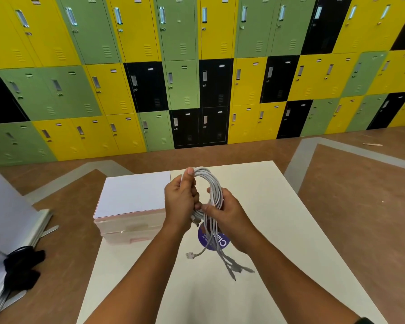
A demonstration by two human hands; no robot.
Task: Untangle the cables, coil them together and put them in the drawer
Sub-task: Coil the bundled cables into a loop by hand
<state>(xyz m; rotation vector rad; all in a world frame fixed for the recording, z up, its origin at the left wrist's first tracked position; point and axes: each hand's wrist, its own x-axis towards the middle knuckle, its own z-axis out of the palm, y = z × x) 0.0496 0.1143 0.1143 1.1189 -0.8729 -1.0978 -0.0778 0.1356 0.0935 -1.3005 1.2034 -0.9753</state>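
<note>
A bundle of white cables (212, 183), wound into a loop, hangs in the air above the white table (262, 206). My left hand (179, 202) grips the loop's left side, thumb up at its top. My right hand (229, 212) pinches the strands on the loop's right side. Several loose ends with plugs (232, 265) dangle below the hands. A white drawer unit (131, 206) with stacked drawers stands on the table's left part, its drawers closed as far as I can see.
A round purple sticker (223, 242) lies on the table under the cables. White panels (7, 218) lean at the left with a black cloth (21, 267) on them. Coloured lockers (197, 78) line the far wall across a brown floor.
</note>
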